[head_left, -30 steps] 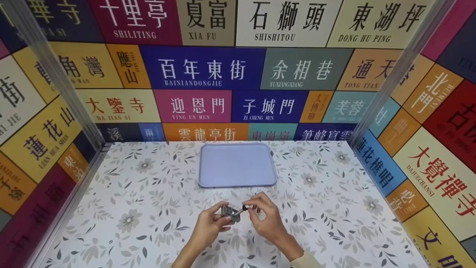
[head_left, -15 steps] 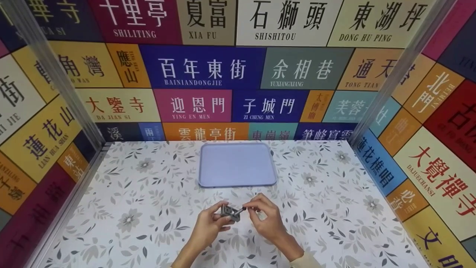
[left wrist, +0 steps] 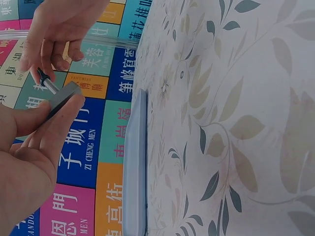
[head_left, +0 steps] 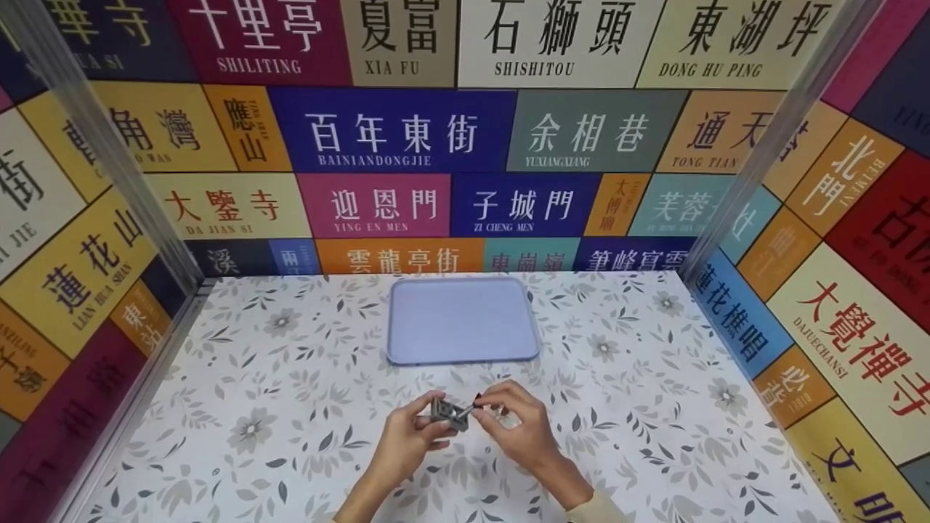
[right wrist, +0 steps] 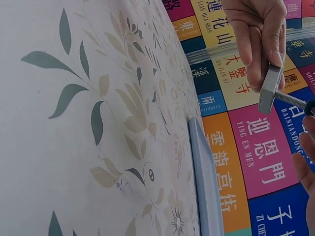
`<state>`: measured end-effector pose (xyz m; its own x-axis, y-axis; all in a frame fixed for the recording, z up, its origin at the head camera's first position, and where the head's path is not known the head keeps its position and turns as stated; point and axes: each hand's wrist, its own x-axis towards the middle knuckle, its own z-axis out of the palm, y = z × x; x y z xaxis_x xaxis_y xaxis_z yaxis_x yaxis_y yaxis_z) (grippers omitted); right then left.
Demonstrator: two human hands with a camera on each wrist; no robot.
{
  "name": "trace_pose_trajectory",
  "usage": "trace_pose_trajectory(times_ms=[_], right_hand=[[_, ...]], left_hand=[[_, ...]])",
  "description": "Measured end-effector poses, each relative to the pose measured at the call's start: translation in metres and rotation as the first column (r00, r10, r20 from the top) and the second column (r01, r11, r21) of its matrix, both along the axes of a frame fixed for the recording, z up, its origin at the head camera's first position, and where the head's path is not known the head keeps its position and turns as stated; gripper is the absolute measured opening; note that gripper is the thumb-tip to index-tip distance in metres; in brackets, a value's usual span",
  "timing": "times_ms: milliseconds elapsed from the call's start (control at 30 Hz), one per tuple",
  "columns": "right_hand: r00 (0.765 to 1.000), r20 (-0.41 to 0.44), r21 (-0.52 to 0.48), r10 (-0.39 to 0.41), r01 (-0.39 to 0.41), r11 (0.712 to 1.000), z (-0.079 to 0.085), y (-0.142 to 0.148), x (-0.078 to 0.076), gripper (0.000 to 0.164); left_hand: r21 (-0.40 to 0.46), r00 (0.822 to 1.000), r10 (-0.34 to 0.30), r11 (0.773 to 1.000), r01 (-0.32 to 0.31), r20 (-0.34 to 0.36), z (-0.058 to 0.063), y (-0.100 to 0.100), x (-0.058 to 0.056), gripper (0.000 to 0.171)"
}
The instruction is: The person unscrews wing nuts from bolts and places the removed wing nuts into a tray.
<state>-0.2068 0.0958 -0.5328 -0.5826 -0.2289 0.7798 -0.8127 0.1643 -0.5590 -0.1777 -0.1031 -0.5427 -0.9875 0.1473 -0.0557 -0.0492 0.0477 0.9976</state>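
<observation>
In the head view my left hand [head_left: 403,439] grips a small grey metal block [head_left: 449,415] between thumb and fingers, raised above the table. A threaded screw [right wrist: 291,100] with a black knob [right wrist: 310,106] sticks out of the block's side. My right hand [head_left: 524,428] pinches the screw at its knob end, thumb and forefinger meeting there. From the left wrist, the block [left wrist: 64,101] shows edge-on between my fingers, and the screw [left wrist: 50,86] slants away toward the right hand. How deep the screw sits in the block is hidden.
A pale blue-lilac tray [head_left: 463,323] lies on the table beyond my hands. The tabletop [head_left: 290,407] has a leaf-and-flower pattern. Walls of coloured sign panels [head_left: 392,131] enclose the back and sides, with clear strips [head_left: 770,138] along the corners.
My right fingers have shifted slightly around the black knob, and the knob's visible position among them has changed. The left hand keeps its hold on the block. The head view has tilted a little.
</observation>
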Motion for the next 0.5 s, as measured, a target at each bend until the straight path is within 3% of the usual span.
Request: trace_pose_trajectory(times_ms=[500], right_hand=[[1.0,-0.004,-0.012,0.018,-0.018,1.0,0.0002,-0.0023,-0.0014,0.022]], left_hand=[[0.01,1.0,0.027,1.0,-0.027,-0.016,0.0025,-0.0015,0.0011,0.049]])
